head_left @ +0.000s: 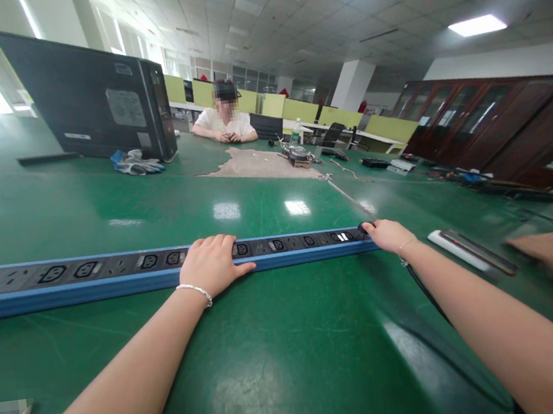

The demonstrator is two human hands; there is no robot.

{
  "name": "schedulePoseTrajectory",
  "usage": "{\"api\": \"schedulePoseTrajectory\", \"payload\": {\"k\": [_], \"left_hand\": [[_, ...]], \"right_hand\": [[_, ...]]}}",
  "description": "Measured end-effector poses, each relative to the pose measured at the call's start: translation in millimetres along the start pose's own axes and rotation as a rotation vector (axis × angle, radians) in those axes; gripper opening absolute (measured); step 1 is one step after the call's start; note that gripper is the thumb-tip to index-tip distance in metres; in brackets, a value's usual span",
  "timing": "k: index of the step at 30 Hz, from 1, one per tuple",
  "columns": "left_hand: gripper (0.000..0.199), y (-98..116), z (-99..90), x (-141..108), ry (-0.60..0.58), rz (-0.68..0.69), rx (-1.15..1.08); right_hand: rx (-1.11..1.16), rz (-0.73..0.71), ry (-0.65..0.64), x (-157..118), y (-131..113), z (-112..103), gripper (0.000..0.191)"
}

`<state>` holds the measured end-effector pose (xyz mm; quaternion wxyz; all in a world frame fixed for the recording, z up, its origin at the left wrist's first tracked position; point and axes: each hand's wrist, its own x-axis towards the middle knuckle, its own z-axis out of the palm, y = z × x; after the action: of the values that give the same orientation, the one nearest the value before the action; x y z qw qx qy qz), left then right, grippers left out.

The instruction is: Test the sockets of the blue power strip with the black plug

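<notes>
A long blue power strip [129,284] with a row of black sockets lies across the green table. My left hand [211,262] rests over its middle, fingers wrapped over the far edge and thumb along the near side. At the strip's right end, my right hand [387,235] is closed on a black plug [364,228], which touches the last sockets; how deep it sits cannot be made out. From under my right wrist a black cable [431,299] runs down to the lower right.
A black computer case [87,102] stands at the back left, with gloves [136,162] beside it. A person [225,120] sits across the table. Near a bottle [295,132] lie small parts. At right are a white bar [458,250] and another person's hands [538,247].
</notes>
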<state>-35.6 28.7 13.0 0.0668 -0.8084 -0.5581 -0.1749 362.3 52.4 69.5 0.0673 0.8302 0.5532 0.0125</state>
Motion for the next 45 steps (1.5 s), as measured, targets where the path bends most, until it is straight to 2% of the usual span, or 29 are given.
{"api": "schedulePoseTrajectory", "payload": {"k": [14, 23, 39, 45], "left_hand": [[0.065, 1, -1.0, 0, -0.012, -0.009, 0.002], [0.063, 0, 0.2, 0, 0.009, 0.007, 0.017], [0.065, -1, 1.6, -1, 0.021, 0.023, 0.043], [0.064, -1, 1.4, 0, 0.021, 0.021, 0.034]], "right_hand": [[-0.016, -0.012, -0.007, 3, 4, 1, 0.055], [-0.030, -0.017, 0.006, -4, -3, 0, 0.055], [-0.011, 0.011, -0.115, 2, -1, -6, 0.058], [-0.049, -0.027, -0.065, 4, -6, -1, 0.051]]}}
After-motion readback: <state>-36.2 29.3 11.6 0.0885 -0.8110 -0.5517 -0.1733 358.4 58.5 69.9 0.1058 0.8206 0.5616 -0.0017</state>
